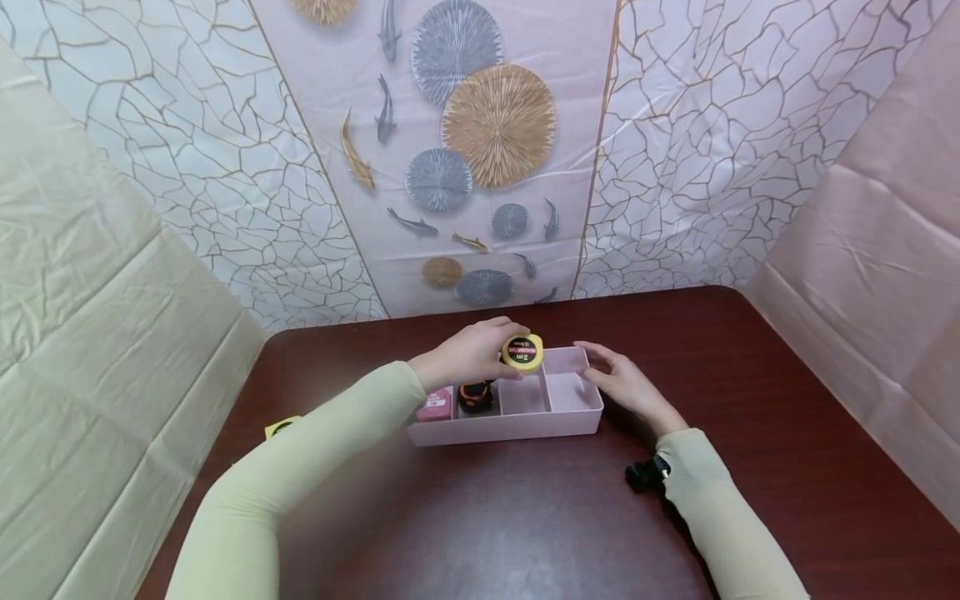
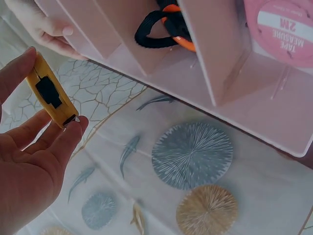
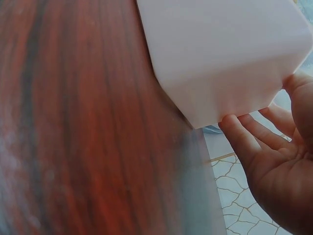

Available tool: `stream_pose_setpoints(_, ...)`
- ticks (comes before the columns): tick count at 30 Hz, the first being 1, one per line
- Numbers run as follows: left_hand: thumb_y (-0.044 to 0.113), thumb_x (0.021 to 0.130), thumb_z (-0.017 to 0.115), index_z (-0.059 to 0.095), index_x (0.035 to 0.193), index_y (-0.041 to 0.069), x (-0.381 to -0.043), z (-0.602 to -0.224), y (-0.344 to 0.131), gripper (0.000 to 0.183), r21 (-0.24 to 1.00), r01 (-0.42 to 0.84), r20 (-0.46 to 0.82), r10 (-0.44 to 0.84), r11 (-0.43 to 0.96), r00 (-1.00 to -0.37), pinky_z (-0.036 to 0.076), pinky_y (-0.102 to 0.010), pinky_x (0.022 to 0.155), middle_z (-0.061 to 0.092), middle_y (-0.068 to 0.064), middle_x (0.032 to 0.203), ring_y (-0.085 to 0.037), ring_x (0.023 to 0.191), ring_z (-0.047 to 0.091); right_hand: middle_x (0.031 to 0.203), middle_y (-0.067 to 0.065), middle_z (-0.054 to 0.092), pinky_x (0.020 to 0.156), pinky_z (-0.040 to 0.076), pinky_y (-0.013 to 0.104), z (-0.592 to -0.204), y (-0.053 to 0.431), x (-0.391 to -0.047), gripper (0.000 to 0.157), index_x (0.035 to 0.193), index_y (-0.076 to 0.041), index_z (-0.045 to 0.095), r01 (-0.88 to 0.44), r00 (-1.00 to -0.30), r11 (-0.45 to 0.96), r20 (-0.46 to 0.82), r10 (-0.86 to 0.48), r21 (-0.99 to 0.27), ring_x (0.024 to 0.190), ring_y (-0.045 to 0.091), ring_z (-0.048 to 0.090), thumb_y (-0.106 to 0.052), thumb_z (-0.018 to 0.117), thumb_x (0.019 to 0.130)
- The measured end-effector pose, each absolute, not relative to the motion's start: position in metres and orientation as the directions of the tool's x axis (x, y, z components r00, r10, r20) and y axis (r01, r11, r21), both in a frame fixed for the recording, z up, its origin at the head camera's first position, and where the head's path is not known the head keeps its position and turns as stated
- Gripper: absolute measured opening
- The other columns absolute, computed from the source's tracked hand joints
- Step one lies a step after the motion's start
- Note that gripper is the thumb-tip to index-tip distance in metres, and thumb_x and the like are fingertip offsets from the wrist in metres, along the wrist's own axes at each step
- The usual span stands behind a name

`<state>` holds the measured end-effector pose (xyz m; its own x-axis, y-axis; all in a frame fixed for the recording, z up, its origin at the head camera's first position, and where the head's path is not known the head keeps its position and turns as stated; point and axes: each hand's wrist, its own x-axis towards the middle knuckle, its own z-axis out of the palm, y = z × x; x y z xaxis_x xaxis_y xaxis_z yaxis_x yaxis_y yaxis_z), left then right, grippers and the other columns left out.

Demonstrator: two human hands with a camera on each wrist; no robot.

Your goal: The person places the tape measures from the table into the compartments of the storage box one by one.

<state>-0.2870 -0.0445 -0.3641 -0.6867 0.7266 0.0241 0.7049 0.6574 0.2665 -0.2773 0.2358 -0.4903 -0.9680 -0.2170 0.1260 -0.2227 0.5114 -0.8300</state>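
My left hand pinches a yellow 2 m tape measure between thumb and fingers, above the compartments of a pale pink divided box. In the left wrist view the tape measure is turned edge-on. My right hand holds the box's right end, thumb near the rim and fingertips along the outer wall. A pink tape measure sits in the leftmost compartment. Beside it lies a black and orange tape measure with a black strap. The two right compartments hold nothing.
Another yellow tape measure lies on the dark red-brown table at the left, partly hidden by my left sleeve. A black device is strapped at my right wrist. Patterned cloth hangs behind the table.
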Motion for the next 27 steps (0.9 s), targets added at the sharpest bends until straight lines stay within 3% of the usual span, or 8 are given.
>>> stream_pose_setpoints(10, 0.025, 0.085, 0.083, 0.056, 0.139, 0.005, -0.289, -0.380, -0.040, 0.064, 0.269, 0.722, 0.017, 0.746, 0.638, -0.666, 0.050, -0.033, 0.093, 0.061, -0.009, 0.126, -0.019, 0.107, 0.060, 0.143, 0.025, 0.052, 0.104, 0.043, 0.052, -0.491, 0.237, -0.277, 0.053, 0.150, -0.006, 0.047, -0.217, -0.969, 0.495, 0.125, -0.213, -0.841, 0.129, 0.039, 0.053, -0.013, 0.062, 0.099)
stream_pose_setpoints(27, 0.032, 0.087, 0.081, 0.055, 0.142, 0.007, -0.291, -0.397, -0.037, 0.066, 0.264, 0.695, -0.036, 0.727, 0.669, -0.686, 0.049, -0.031, 0.095, 0.060, -0.007, 0.130, -0.017, 0.110, 0.060, 0.142, 0.026, 0.053, 0.105, 0.043, 0.053, -0.491, 0.235, -0.278, 0.052, 0.149, -0.003, 0.047, -0.234, -0.964, 0.472, 0.141, -0.224, -0.850, 0.130, 0.040, 0.053, -0.010, 0.062, 0.099)
